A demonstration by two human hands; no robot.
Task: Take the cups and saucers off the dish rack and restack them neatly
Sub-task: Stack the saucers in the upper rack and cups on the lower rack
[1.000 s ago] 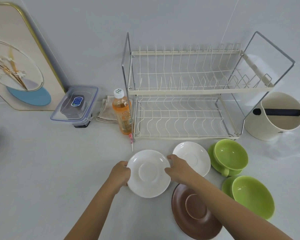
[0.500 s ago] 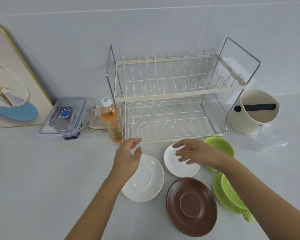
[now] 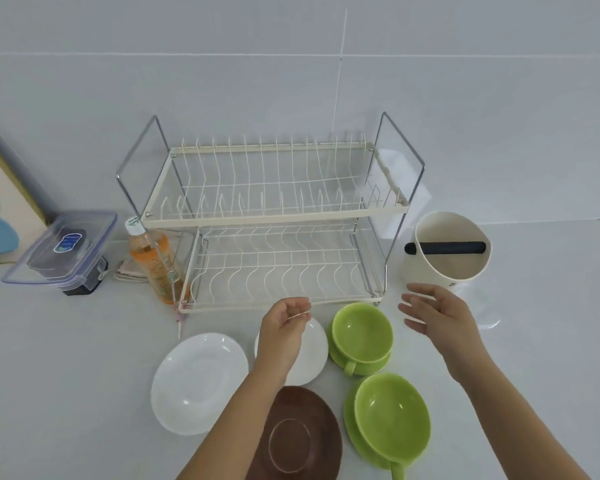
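Note:
The two-tier wire dish rack (image 3: 274, 216) stands against the wall with nothing on its shelves. In front of it on the counter lie a white saucer (image 3: 198, 382), a second white saucer (image 3: 314, 355) partly under my left arm, and a brown saucer (image 3: 302, 438). Two green cups sit on green saucers: one (image 3: 362, 336) near the rack, one (image 3: 392, 415) closer to me. My left hand (image 3: 284, 332) hovers at the rack's front edge, fingers loosely curled, holding nothing. My right hand (image 3: 437, 313) is raised right of the cups, fingers spread.
A cream round bin (image 3: 444, 258) with a black bar stands right of the rack. Left of the rack are an orange drink bottle (image 3: 153, 265), a folded cloth (image 3: 129, 271), a clear lidded box (image 3: 63, 251) and a leaning board (image 3: 0, 216).
Both hands let go of the left white saucer and lifted toward the rack. My right hand swung out to the right of the green cups. The camera tilted up.

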